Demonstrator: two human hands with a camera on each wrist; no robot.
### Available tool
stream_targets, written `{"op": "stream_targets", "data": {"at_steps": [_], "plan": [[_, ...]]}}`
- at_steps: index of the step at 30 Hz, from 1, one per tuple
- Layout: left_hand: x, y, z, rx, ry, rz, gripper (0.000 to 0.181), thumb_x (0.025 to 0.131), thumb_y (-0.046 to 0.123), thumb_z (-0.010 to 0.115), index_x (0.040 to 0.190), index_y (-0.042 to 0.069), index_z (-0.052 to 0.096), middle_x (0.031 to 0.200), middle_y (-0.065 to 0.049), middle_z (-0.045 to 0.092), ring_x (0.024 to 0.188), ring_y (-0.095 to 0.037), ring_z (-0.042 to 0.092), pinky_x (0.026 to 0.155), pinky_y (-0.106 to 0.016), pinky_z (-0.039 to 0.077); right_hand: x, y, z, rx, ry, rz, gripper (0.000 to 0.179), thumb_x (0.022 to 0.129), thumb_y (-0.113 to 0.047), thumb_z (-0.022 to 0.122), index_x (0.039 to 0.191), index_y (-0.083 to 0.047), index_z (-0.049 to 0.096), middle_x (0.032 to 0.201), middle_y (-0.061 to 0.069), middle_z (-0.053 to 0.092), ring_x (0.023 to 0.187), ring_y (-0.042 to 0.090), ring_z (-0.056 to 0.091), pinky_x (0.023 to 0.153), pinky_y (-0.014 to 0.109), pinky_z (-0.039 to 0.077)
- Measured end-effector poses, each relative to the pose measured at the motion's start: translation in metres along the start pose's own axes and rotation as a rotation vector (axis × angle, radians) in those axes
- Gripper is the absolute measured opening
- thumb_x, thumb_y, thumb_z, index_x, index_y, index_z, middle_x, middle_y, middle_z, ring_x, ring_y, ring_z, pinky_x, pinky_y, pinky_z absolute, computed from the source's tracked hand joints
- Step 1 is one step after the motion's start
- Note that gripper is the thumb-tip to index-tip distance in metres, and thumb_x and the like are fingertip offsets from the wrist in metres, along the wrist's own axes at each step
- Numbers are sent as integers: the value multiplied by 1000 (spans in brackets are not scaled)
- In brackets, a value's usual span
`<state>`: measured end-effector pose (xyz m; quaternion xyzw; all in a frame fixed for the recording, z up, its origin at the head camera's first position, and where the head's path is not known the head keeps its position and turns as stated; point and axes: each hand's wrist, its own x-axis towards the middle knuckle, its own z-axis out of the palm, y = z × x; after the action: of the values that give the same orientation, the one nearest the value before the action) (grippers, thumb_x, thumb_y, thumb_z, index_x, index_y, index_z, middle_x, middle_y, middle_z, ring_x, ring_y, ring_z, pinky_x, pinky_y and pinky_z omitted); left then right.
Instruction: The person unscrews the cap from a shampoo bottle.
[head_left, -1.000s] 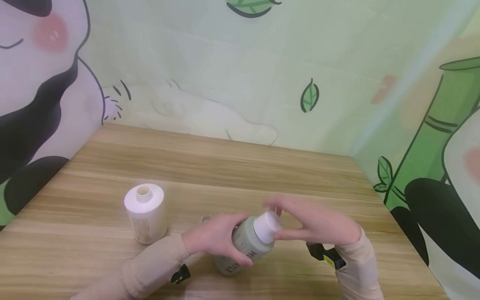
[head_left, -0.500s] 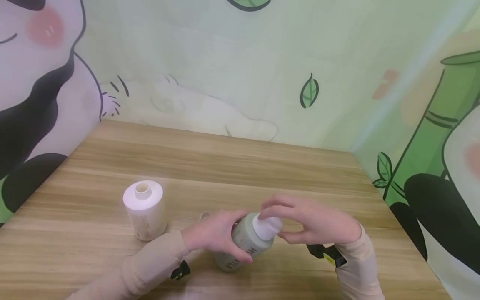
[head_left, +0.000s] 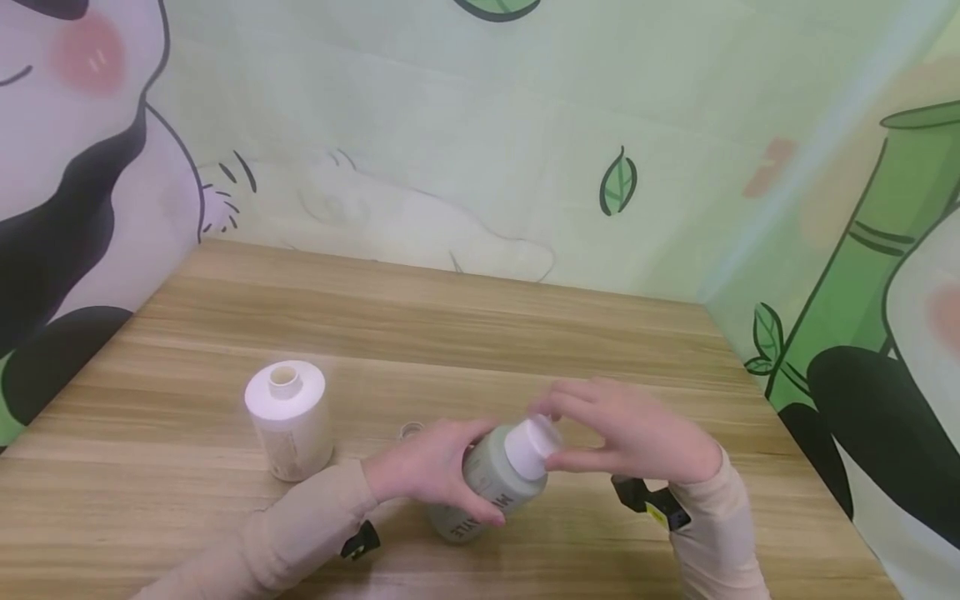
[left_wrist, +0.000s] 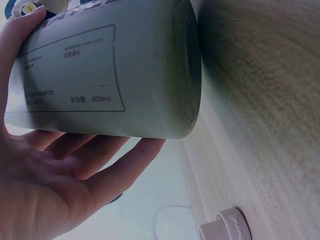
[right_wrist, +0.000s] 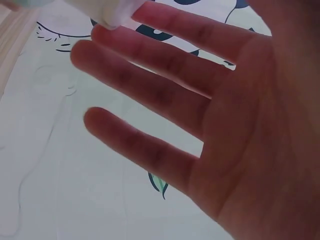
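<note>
My left hand [head_left: 438, 471] grips a pale grey-green shampoo bottle [head_left: 491, 487] round its body, thumb in front. The bottle is tilted, its top toward the upper right; its label shows in the left wrist view, where the bottle [left_wrist: 100, 70] hides part of the fingers. A white cap [head_left: 532, 446] sits at its top. With thumb and fingertips, my right hand [head_left: 626, 433] pinches the cap from the right. In the right wrist view the other fingers [right_wrist: 145, 85] stretch out apart, and only the edge of the cap [right_wrist: 107, 12] shows.
A white bottle [head_left: 292, 425] with an uncapped neck stands upright on the wooden table [head_left: 420, 321] at left. A small white ringed part [head_left: 411, 430] lies behind my left hand; a white stepped piece [left_wrist: 225, 227] shows in the left wrist view. Behind rises a panda-print wall [head_left: 420, 125].
The right fingers have shifted about the cap, coming over its top and then back to its far side with the thumb on the near side. The left hand and bottle stay nearly still.
</note>
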<state>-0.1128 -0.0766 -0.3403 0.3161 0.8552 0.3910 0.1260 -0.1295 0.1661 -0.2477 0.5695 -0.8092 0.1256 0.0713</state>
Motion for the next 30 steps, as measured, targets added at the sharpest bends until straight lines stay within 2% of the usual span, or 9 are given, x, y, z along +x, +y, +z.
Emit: {"op": "stream_targets", "data": {"at_steps": [5,9,14,17,24,30], "plan": [[-1,0,-1,14,3,5,71,64,40,88,122,18,55,109,5,68,95,-7,63,83,-22,51,1,0,-1,22,0,-57,33,90,-31,68,119,-18,60,114,-8,62,97,6,61,84,25,55],[-1,0,-1,19,2,7,72,64,40,88,123,17,54,110,4,68,95,-8,63,83,-23,51,2,1,-2,38,-14,-98,40,85,-23,72,122,-17,59,119,-7,60,105,7,59,90,26,54],[-1,0,-2,20,16,21,72,64,39,88,123,16,55,109,3,68,95,-8,63,82,-22,51,0,-1,-4,64,-50,-4,48,85,-34,73,126,-17,56,121,-9,60,109,5,59,92,27,54],[0,0,-1,33,28,42,71,63,38,88,121,15,55,108,1,69,93,-9,64,81,-22,52,0,-1,-5,53,-48,41,46,87,-41,69,124,-17,57,121,-7,63,108,7,61,90,29,55],[0,0,-1,35,16,25,69,64,39,88,120,16,55,108,3,68,93,-7,63,81,-21,51,0,-1,-3,12,-57,74,37,89,-45,65,117,-20,60,111,-13,64,92,4,60,80,26,54],[-1,2,0,47,7,3,71,64,41,87,123,18,55,110,5,68,94,-7,63,83,-22,51,0,-2,-2,-14,-55,85,36,90,-46,64,116,-21,61,108,-13,64,90,3,60,78,26,53]]}}
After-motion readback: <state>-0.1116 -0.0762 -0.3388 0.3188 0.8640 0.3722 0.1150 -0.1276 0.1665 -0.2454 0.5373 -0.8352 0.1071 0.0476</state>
